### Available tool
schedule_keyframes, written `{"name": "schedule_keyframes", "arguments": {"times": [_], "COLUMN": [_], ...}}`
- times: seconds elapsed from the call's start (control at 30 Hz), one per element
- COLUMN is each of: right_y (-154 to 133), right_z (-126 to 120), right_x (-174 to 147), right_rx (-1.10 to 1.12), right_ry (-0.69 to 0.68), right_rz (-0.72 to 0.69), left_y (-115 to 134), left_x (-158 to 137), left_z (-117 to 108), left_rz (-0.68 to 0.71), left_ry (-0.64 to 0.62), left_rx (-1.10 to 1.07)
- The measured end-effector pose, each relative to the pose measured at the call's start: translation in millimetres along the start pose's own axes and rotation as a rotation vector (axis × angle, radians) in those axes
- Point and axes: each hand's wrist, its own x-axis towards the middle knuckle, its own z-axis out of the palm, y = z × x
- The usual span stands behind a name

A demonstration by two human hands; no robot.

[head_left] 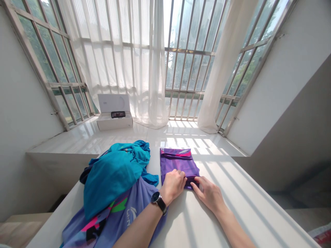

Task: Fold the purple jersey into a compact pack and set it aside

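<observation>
A purple shirt [177,165], folded into a flat rectangle with a pink and white patch near its far edge, lies on the white table. My left hand [173,184], wearing a black-strapped watch [159,202], is closed with curled fingers on the shirt's near edge. At the near right corner, my right hand [210,193] has its thumb and fingers around the fabric edge. Left of these lies a loose heap: a teal garment [113,175] on top of a lavender shirt [139,196] with a white logo and bright patches. My left forearm crosses over the lavender shirt.
Beyond the table [227,193], on the window ledge [144,134], stands an open white box [115,123] with a dark device [118,114] on it. Sheer curtains [144,69] hang before barred windows. Striped shadows fall across the tabletop.
</observation>
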Motion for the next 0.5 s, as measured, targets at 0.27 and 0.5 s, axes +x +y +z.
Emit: {"name": "schedule_keyframes", "arguments": {"times": [0.27, 0.5], "right_y": [-3.7, -1.9], "right_z": [-2.6, -1.9], "right_x": [2.6, 2.3], "right_rx": [0.147, 0.268], "right_ry": [-0.047, -0.058], "right_rz": [-0.009, 0.008], "left_y": [0.8, -0.6], "left_x": [0.2, 0.3], "left_z": [1.9, 3.0], "left_rz": [0.021, 0.026], "left_ry": [-0.015, -0.029], "left_rx": [0.017, 0.021]}}
